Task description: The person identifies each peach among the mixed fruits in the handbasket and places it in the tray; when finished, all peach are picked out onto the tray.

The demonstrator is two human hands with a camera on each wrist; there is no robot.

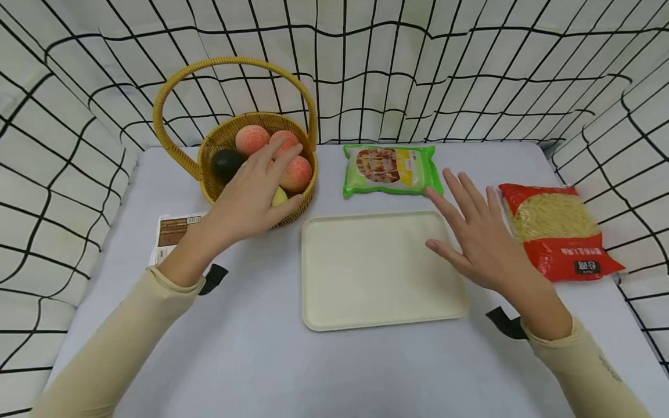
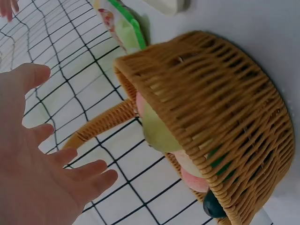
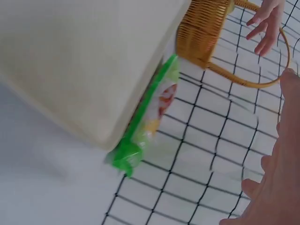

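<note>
My left hand [image 1: 256, 194], fingers spread and holding nothing, hovers over the front of a wicker basket [image 1: 209, 183]. In the basket lie several peaches [image 1: 252, 139], a dark green avocado [image 1: 227, 164] and a yellow-green fruit [image 2: 159, 129], partly hidden by the hand in the head view. The left wrist view shows a gap between that hand and the basket's rim. My right hand [image 1: 483, 244] is held above the right end of a cream tray [image 1: 384, 270], its fingers extended and nothing in its grasp.
Behind the tray lies a green food packet [image 1: 392, 168]. A red bag of yellow pasta-like pieces [image 1: 561, 232] is at the right. A white and brown packet [image 1: 175, 232] sits partly under the left forearm. Black-lined white netting [image 1: 366, 69] encloses the table.
</note>
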